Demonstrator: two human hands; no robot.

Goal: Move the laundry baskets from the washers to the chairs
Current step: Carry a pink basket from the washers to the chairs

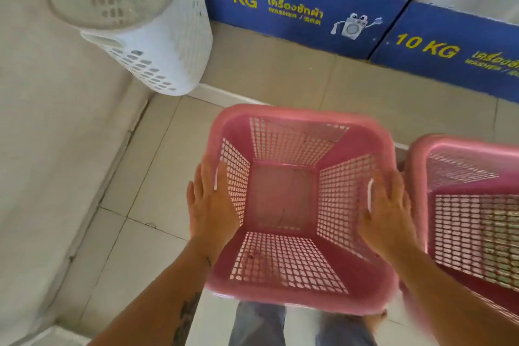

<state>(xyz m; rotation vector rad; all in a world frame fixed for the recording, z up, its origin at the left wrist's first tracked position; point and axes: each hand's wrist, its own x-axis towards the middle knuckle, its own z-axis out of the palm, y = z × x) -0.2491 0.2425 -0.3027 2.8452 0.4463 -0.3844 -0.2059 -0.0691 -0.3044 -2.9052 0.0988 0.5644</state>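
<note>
A person is looking down at a square pink laundry basket (283, 199) with mesh walls and nothing inside it; it is sitting low in the middle of the view, above a pale tiled floor (146, 191); the left hand (209, 202) is lying flat against the basket's left rim with fingers stretched forward, and the right hand (389, 211) is pressing the right rim the same way, so both hands are clasping the basket between open palms rather than curling shut; a second pink basket (471, 205) is standing just beside it on the right, partly cut off by the frame edge; a tall white basket (146, 36) with perforated sides is standing at the upper left, near the wall; behind the baskets, blue panels (295, 8) marked "10 KG" and "WASHER" are running along the base of the machines; the person's jeans (258, 323) are showing below the basket.
</note>
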